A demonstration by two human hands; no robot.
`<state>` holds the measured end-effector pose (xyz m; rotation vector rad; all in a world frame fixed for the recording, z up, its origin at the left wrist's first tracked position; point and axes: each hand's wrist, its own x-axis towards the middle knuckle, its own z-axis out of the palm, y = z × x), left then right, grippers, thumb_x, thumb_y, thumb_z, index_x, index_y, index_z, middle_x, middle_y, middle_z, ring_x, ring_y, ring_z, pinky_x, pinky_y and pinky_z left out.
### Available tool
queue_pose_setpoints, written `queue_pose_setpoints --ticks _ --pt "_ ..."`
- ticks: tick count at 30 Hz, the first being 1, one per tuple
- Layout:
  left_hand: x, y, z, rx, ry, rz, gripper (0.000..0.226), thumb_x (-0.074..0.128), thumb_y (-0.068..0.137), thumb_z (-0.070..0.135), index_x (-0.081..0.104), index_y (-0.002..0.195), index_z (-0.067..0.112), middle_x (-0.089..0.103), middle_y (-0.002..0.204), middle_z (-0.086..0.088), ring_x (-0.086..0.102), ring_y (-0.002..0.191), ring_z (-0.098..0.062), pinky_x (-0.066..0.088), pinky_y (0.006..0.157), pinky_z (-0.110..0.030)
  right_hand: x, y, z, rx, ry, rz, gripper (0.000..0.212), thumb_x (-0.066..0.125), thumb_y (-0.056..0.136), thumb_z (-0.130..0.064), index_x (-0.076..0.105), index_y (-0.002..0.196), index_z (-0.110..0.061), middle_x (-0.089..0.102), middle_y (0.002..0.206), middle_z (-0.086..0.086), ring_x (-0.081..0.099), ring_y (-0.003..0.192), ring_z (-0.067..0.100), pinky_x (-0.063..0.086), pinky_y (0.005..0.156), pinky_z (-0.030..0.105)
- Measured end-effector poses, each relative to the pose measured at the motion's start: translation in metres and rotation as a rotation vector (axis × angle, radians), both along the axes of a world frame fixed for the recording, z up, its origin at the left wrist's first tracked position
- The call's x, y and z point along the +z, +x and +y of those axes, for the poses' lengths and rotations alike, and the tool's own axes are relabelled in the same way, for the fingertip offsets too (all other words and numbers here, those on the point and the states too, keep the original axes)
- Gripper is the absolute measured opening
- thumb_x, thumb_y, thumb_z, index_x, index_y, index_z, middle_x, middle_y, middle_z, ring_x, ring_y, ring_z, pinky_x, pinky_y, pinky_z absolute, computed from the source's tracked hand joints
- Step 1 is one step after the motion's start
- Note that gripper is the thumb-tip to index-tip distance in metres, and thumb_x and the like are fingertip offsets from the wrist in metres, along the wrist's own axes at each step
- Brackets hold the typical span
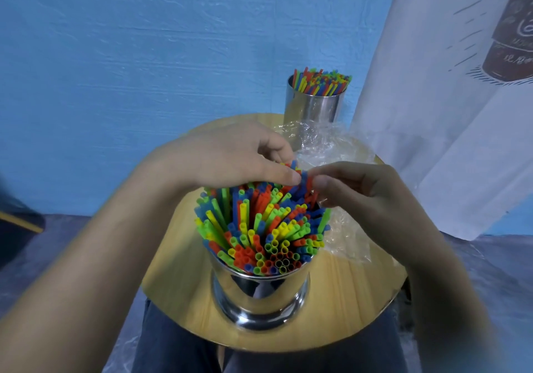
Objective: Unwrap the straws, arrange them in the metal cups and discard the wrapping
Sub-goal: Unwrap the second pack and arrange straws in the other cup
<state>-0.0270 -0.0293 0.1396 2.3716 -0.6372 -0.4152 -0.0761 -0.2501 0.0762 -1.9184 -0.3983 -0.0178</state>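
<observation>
At the far side of the near metal cup [259,294] on the bench [178,286], the left hand [230,156] and the right hand [363,193] each pinch a few straws [259,228], probably to settle them among the rest, while the clear wrapping [326,144] lies undiscarded toward the filled far cup [314,107].

Plain home room: blue painted wall [115,55], white printed curtain [447,118], round wooden table [178,283]
</observation>
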Motion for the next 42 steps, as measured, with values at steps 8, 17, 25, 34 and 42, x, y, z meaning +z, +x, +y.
queue_pose_setpoints --ticks 8,17,25,34,42 --pt "-0.006 0.001 0.004 0.027 -0.09 0.014 0.012 0.074 0.09 0.036 0.078 0.097 0.027 0.077 0.093 0.006 0.072 0.084 -0.008 0.056 0.087 -0.029 0.001 0.002 0.005 0.013 -0.02 -0.005 0.014 0.066 0.097 -0.028 0.077 0.104 -0.025 0.079 0.099 -0.006 0.074 0.098 0.017 0.058 0.091 0.053" --pt "-0.009 0.0 0.007 0.06 -0.174 -0.016 0.007 0.073 0.092 0.03 0.079 0.095 0.03 0.077 0.088 0.005 0.074 0.086 -0.011 0.058 0.088 -0.033 0.002 0.003 0.009 -0.01 -0.027 -0.029 0.012 0.064 0.098 -0.025 0.075 0.1 -0.028 0.078 0.096 -0.009 0.073 0.096 0.016 0.059 0.088 0.05" --pt "-0.003 -0.004 0.008 0.128 -0.55 -0.206 0.008 0.066 0.098 0.018 0.074 0.099 0.018 0.078 0.099 0.0 0.072 0.095 -0.012 0.054 0.084 -0.025 0.0 0.002 0.01 -0.055 -0.044 -0.066 0.012 0.067 0.098 -0.025 0.073 0.107 -0.029 0.075 0.096 -0.01 0.072 0.092 0.015 0.058 0.086 0.051" --pt "0.002 -0.009 0.02 0.466 -1.172 -0.378 0.01 0.057 0.104 0.016 0.063 0.112 0.017 0.072 0.092 0.003 0.071 0.082 -0.021 0.054 0.07 -0.03 0.001 -0.001 0.009 -0.049 -0.052 -0.086 0.018 0.067 0.099 -0.023 0.072 0.114 -0.031 0.076 0.102 -0.006 0.072 0.096 0.015 0.058 0.087 0.05" --pt "-0.013 -0.013 0.02 0.606 -1.295 -0.276 0.002 0.06 0.103 0.019 0.06 0.101 0.02 0.074 0.093 0.004 0.073 0.081 -0.02 0.056 0.069 -0.027 0.005 -0.005 0.01 -0.103 0.07 -0.18 0.016 0.066 0.098 -0.017 0.074 0.102 -0.031 0.077 0.089 -0.01 0.072 0.087 0.01 0.057 0.079 0.028"
